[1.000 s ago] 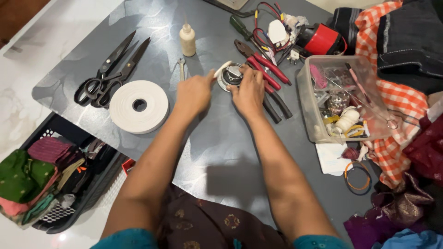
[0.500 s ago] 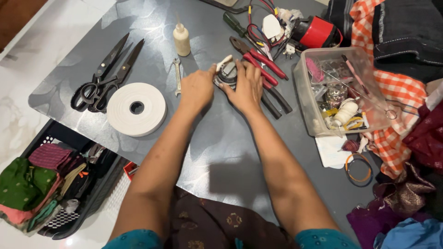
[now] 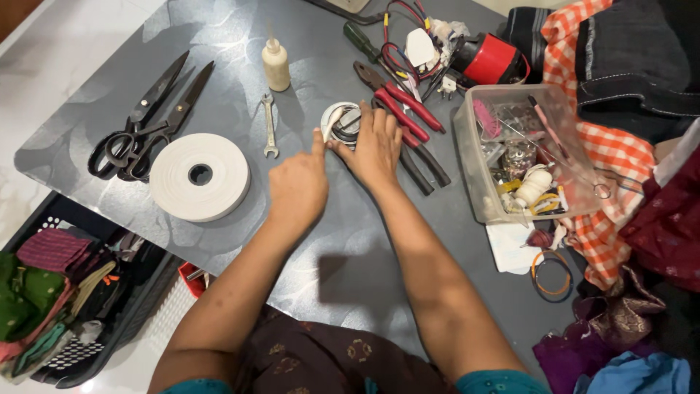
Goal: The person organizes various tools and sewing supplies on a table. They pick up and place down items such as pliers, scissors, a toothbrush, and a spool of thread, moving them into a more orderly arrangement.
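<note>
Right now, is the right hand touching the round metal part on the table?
Touching. The head view shows the right hand resting on the round metal part, fingers lying over its right edge with no gap visible.

The right hand (image 3: 375,149) covers part of the round metal part (image 3: 340,122); basket (image 3: 65,292) cut off.

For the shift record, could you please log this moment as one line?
left hand: touching round metal part | right hand: gripping it | beside: red pliers, small spanner | surface: grey table
</note>
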